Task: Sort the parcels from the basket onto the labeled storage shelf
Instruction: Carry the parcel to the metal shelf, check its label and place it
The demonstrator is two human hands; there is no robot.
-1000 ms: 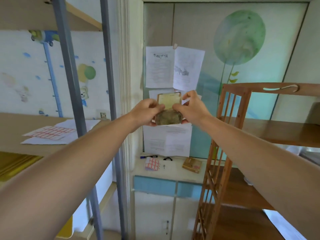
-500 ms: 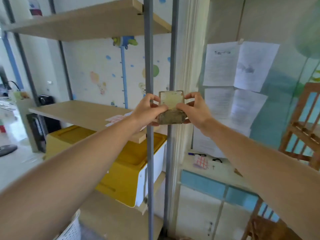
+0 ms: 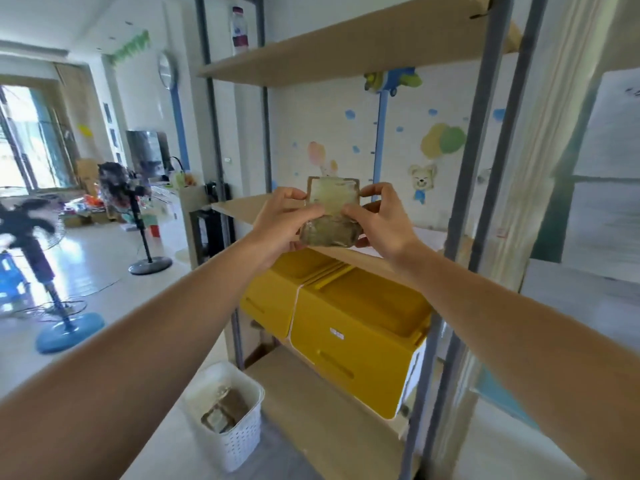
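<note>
Both hands hold a parcel [image 3: 331,211] at centre frame: the left hand [image 3: 282,221] pinches its nine o'clock edge, the right hand [image 3: 379,218] its three o'clock edge. Behind it stands the shelf [image 3: 349,50], with yellow bins [image 3: 349,327] at five o'clock. A white basket [image 3: 230,434] with more parcels sits at seven o'clock.

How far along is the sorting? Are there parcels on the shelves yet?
No parcel shows on the storage shelf yet. Both hands, left hand and right hand, grip one parcel in front of its middle board. The white basket on the floor still holds more, so most sorting remains.
</note>
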